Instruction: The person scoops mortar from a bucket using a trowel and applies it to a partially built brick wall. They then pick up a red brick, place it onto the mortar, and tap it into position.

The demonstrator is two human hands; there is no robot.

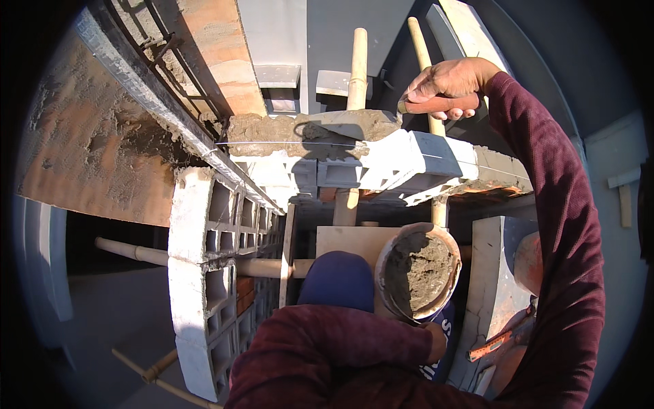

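My right hand (448,80) is closed around the wooden handle of a trowel (430,105) at the upper right. Its mortar-smeared blade points left and lies along the bed of wet mortar (272,131) on top of a block wall; where the blade ends is hard to make out. Low in the middle, my left hand (436,342) grips the near side of a round bucket (451,294), with its fingers mostly hidden. Grey mortar (419,266) fills much of the bucket. Beside the trowel tip sits a pale hollow block (443,153).
A thin string (327,142) runs along the wall top. Bamboo poles (357,68) stand behind and pass below. Another hollow-block wall (187,266) rises at left, beside a mortar-splashed board (95,136) and a long straightedge (160,92). An orange-handled tool (490,346) lies lower right.
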